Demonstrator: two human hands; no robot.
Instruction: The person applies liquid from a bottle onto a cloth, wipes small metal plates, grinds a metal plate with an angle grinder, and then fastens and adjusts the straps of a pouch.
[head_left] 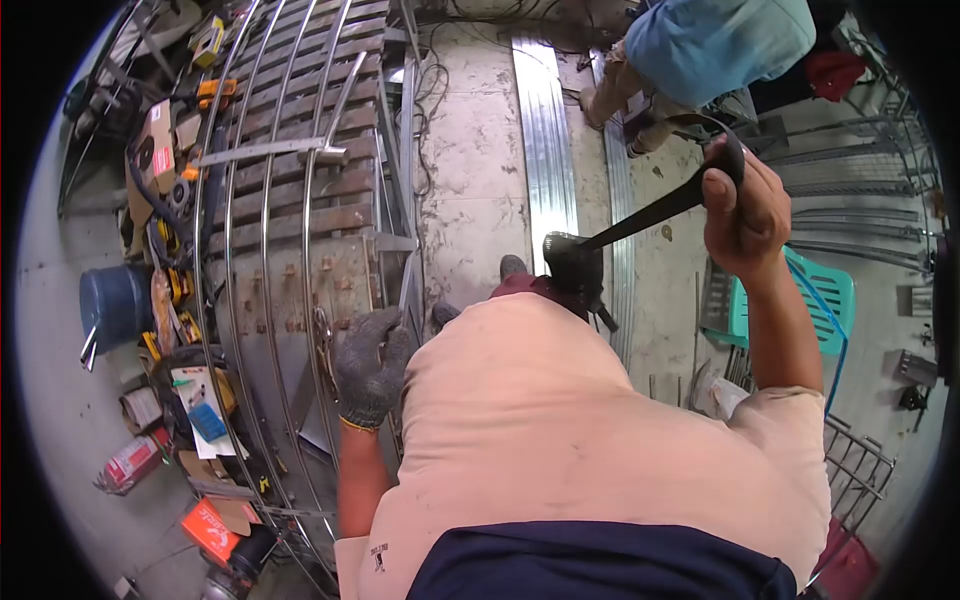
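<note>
My bare right hand [745, 205], raised at the right, is closed around a black strap [650, 218]. The strap loops over the hand and stretches down to a black pouch [573, 265] in front of my waist. On my left hand [372, 365] is a dark grey knitted glove. It hangs low beside the workbench edge, fingers loosely curved and partly apart, with nothing visible in them. Just left of it is a shiny metal tool [325, 345], its kind unclear. Long metal rods [268, 200] run along the slatted workbench [345, 225].
A person in a blue shirt [720, 50] bends over at the upper right. Shiny metal profiles [545, 140] lie on the floor ahead. A green plastic stool [815, 300] stands at the right. Left of the bench are a blue bucket [112, 308], boxes and power tools.
</note>
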